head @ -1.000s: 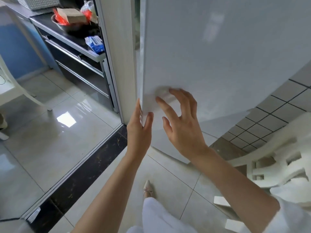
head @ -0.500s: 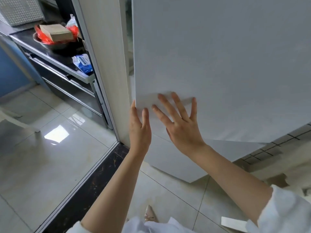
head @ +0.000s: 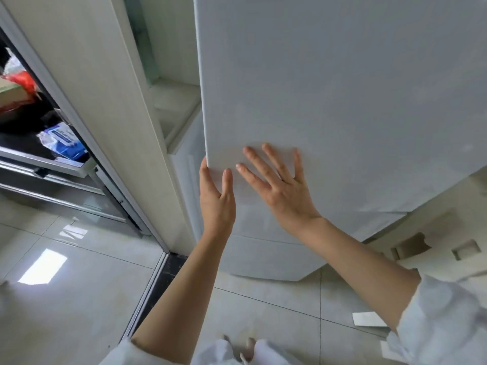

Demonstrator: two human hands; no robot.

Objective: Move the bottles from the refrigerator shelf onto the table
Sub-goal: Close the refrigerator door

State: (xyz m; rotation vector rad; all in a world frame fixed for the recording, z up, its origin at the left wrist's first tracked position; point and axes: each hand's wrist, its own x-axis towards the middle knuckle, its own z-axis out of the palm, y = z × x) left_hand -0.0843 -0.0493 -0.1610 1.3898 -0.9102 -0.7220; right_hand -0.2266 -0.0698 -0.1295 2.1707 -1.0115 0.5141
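The white refrigerator door (head: 329,96) fills the upper right and stands slightly ajar, showing a strip of pale interior (head: 174,101) at its left edge. My left hand (head: 214,196) holds the door's lower left corner, fingers behind the edge and thumb on the front. My right hand (head: 279,185) lies flat on the door face beside it, fingers spread. No bottles or shelf contents are visible; the door hides them. The table is out of view.
A pale wall post (head: 105,114) stands left of the fridge. Beyond it a dark counter (head: 39,159) holds a blue-white packet (head: 63,139) and a red bag (head: 21,83). Glossy tiled floor (head: 66,285) lies below, with cardboard (head: 421,248) at the right.
The door has swung a little further from the cabinet, and more interior shows. My right hand has flattened against the door. My view has moved closer and tilted upward.
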